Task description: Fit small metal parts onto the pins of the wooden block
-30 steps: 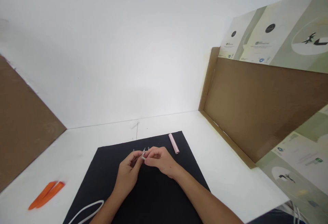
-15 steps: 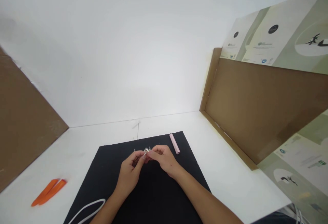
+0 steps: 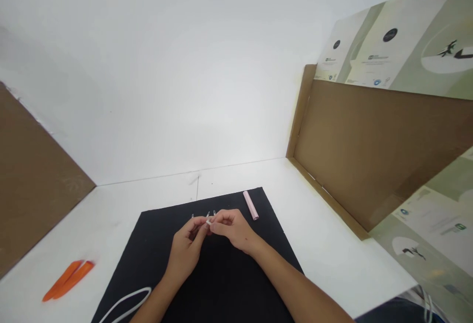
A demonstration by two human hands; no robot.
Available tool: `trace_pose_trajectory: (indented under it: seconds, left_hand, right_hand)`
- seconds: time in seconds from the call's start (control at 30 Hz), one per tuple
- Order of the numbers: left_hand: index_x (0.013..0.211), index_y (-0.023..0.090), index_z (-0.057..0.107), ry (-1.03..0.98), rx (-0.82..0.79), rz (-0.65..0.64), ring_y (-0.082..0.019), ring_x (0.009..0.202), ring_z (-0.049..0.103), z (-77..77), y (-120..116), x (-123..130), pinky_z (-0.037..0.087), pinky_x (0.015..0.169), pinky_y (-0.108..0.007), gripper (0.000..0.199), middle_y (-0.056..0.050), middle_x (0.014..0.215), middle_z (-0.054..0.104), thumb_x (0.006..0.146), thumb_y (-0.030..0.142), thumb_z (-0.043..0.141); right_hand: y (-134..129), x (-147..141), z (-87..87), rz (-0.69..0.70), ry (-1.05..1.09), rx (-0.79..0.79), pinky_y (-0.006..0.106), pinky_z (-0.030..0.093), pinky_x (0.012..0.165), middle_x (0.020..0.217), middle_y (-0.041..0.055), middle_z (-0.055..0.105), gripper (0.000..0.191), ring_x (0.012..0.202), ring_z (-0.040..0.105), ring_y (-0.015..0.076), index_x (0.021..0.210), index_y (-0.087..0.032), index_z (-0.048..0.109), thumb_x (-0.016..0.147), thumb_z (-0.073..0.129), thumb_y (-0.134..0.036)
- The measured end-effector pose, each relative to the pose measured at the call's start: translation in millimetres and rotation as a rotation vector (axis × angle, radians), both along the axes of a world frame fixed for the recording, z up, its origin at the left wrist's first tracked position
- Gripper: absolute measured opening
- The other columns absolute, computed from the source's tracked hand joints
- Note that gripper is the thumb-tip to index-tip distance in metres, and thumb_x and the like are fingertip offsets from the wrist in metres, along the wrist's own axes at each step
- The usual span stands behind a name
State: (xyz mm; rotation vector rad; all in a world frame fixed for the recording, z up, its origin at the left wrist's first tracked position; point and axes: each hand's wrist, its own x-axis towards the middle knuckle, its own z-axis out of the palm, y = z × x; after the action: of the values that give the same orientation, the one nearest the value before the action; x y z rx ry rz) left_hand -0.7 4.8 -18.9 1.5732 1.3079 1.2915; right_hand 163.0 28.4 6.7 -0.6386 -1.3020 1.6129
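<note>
the white table [image 3: 111, 209] is carrying a black mat [image 3: 229, 288], with a cardboard side panel [image 3: 369, 155] standing at right. orange pry tools [image 3: 68, 273] are lying on the table at left, a white cable loop [image 3: 125, 304] is lying across the mat's near edge, and a pink tube [image 3: 250, 205] is lying just past the right hand [image 3: 234, 229]. the left hand [image 3: 186, 244] and right hand are meeting over the mat, fingers [image 3: 201, 223] closed from both sides on a small white part [image 3: 209, 222], with thin pin-like tips [image 3: 208, 213] poking up beyond it, too small to identify. risk: a slipping pinch could be dropping the part onto the black mat, where it's hard to spot; a wide right-hand move could be knocking the tube.
</note>
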Motion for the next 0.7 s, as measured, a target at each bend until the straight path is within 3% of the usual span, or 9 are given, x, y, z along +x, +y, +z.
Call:
trace_pose_trajectory:
  seconds: [0.17, 0.7]
  left_hand:
    - [0.101, 0.018, 0.069, -0.012, -0.011, 0.000, -0.019, 0.086, 0.068, 0.1, -0.1, 0.9, 0.055, 0.077, -0.028, 0.028, -0.006, 0.096, 0.072, 0.087, 0.040, 0.059]
    - [0.092, 0.017, 0.067, -0.004, 0.017, -0.007, -0.016, 0.074, 0.066, 10.5, -4.9, 6.8, 0.053, 0.071, -0.025, 0.024, -0.003, 0.079, 0.071, 0.087, 0.039, 0.058]
  right_hand:
    - [0.4, -0.8, -1.7, -0.009, 0.007, 0.019, 0.035, 0.049, 0.080, 0.081, 0.0013, 0.065, 0.021, 0.076, 0.062, 0.0167, 0.065, -0.018, 0.071, 0.067, 0.080, -0.037]
    - [5.0, -1.4, -4.2, -0.065, 0.013, -0.052, 0.033, 0.051, 0.072, 0.063, 0.0019, 0.069, 0.019, 0.063, 0.066, 0.0166, 0.066, -0.015, 0.068, 0.073, 0.075, -0.031]
